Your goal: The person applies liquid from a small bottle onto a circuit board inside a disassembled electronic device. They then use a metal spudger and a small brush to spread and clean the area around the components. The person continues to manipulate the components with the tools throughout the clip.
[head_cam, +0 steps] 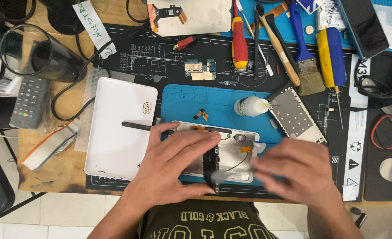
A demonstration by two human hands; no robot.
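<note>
Opened tablet chassis [231, 152] lies on blue mat [191, 99], beside white back cover [116, 128]. My left hand [174, 163] pinches black circuit board [211, 170] upright over chassis. My right hand [297, 170] blurred, grasp unclear; thin tool [231, 173] at its fingertips.

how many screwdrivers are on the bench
2. A red-and-yellow screwdriver lies at top centre on the black mat. A blue-and-yellow screwdriver lies at upper right beside the brush. More may be hidden under the hands.
</note>
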